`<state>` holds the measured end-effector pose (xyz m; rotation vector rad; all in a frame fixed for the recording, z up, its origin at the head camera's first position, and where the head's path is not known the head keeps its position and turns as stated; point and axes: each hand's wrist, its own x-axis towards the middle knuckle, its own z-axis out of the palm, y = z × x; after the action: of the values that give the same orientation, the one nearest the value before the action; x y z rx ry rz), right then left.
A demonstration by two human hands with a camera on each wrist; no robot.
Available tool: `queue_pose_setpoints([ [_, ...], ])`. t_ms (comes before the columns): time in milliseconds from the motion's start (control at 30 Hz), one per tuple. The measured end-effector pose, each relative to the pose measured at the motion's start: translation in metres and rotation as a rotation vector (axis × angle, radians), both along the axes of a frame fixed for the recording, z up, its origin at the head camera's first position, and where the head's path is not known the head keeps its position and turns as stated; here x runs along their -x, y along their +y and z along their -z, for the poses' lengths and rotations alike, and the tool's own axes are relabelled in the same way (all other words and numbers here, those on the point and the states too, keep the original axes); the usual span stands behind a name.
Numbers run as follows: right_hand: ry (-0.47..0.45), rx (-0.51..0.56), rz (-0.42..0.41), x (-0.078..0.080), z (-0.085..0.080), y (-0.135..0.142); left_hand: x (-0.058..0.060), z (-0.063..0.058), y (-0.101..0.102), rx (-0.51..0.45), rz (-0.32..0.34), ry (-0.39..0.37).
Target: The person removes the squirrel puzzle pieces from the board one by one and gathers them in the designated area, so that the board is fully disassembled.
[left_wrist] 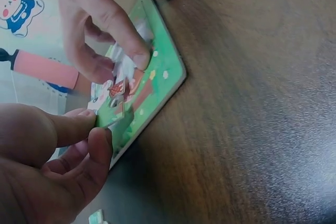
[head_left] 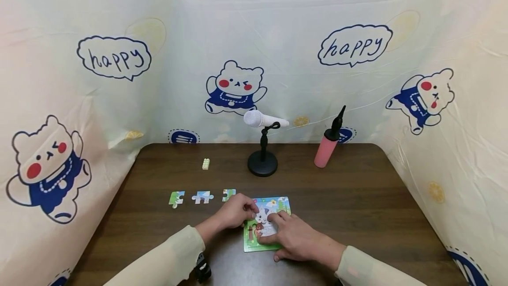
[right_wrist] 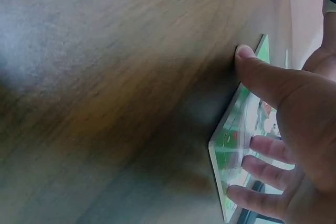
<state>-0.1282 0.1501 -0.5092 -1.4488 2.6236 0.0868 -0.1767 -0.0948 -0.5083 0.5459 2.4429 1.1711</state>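
Note:
A jigsaw puzzle board (head_left: 251,247) with a green border and a white cartoon animal lies flat on the table. At its left side my left hand (head_left: 235,212) pinches a green puzzle piece (left_wrist: 116,114) between thumb and finger, tilted over the picture in the left wrist view. My right hand (head_left: 296,238) rests on the board from the right, its fingertips touching the picture and its thumb by the near edge. In the right wrist view the fingers (right_wrist: 262,167) are spread over the board. Part of the picture is hidden under both hands.
Three loose puzzle pieces lie left of the board: a green one (head_left: 176,198), a blue-and-white one (head_left: 203,197) and another (head_left: 228,194). Behind stand a white microphone (head_left: 258,119) on a black stand (head_left: 263,164) and a pink pump (head_left: 325,150). A pale toy brick (head_left: 206,164) lies back left.

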Motion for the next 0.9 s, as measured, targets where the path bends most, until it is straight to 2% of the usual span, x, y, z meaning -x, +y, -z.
queue_pose_setpoints([
  [200, -0.006, 0.036, 0.004, -0.001, 0.002, 0.002, 0.002, -0.004, -0.011, -0.004, 0.005, 0.016],
  [367, -0.035, 0.081, 0.021, -0.005, 0.006, 0.006, -0.003, -0.014, -0.035, -0.032, -0.002, 0.015],
  [533, -0.046, 0.088, 0.029, -0.006, 0.005, 0.008, -0.008, -0.019, -0.075, -0.044, -0.028, 0.045],
  [667, -0.063, 0.090, 0.036, -0.005, 0.005, 0.010, -0.011, -0.018, -0.113, -0.025, -0.088, 0.057],
  [900, -0.126, 0.110, 0.050, -0.006, 0.007, 0.010, -0.021, -0.009, -0.176, 0.064, -0.235, -0.024],
])
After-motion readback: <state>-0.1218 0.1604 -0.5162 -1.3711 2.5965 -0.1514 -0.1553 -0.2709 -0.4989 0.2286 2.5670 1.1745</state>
